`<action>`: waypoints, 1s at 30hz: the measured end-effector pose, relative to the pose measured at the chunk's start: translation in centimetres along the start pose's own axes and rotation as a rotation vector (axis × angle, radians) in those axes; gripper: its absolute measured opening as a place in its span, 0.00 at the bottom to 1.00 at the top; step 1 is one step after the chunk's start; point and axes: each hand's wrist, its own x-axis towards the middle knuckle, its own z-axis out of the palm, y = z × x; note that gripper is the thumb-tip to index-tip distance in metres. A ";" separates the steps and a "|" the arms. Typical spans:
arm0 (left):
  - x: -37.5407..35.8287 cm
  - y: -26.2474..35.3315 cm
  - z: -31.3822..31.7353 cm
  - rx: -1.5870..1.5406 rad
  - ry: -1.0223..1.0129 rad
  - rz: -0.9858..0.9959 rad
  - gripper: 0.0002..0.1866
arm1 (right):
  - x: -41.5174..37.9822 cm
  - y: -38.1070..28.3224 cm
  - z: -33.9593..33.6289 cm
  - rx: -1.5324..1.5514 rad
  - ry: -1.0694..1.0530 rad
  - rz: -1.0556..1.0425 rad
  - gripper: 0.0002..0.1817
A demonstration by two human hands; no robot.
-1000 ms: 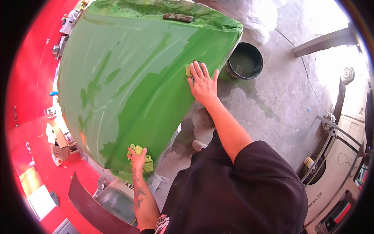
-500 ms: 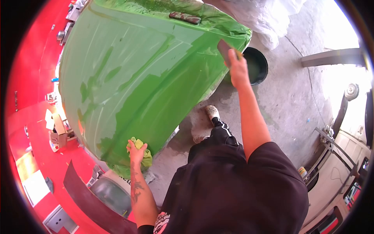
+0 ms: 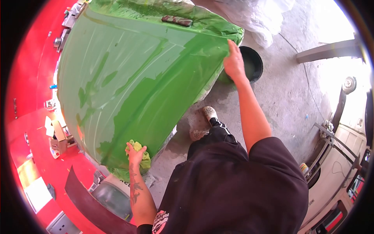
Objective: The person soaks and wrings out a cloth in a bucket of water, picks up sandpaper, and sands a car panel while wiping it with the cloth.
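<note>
A large curved panel [image 3: 156, 89], green with a paler wet film on its far side, lies in front of me. My left hand [image 3: 135, 153] is closed on a crumpled yellow-green cloth [image 3: 145, 160] at the panel's near left corner. At the right edge of the panel, beside a black bucket [image 3: 256, 64], is my right hand [image 3: 235, 64]. Its fingers are together and point away from me; what they hold is hidden. A dark, mottled block [image 3: 177, 20] rests on the green-smeared covering [image 3: 212, 23] at the far edge.
Clear plastic sheeting [image 3: 259, 17] lies beyond the panel. A grey beam [image 3: 331, 50] stands at the right, above the concrete floor [image 3: 280, 101]. A dark curved part [image 3: 87, 204] is at lower left, and an open cardboard box [image 3: 59, 136] at left. A beige vehicle body [image 3: 339, 156] fills the lower right.
My right hand has turned and shifted slightly toward the panel's edge; the dark flat block seen in it before no longer shows. My left hand remains on the cloth. The view has shifted slightly.
</note>
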 end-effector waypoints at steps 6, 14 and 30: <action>-0.4 0.4 0.2 0.010 0.000 -0.007 0.62 | -8.1 -6.1 6.1 -0.483 -0.290 -0.214 0.36; 0.0 -0.5 -0.5 -0.013 -0.008 0.016 0.62 | 0.0 -1.8 3.8 -0.598 -0.085 -0.089 0.36; 0.0 -0.5 -0.3 0.022 -0.033 0.041 0.61 | -2.0 -0.4 2.4 -0.754 -0.266 -0.170 0.38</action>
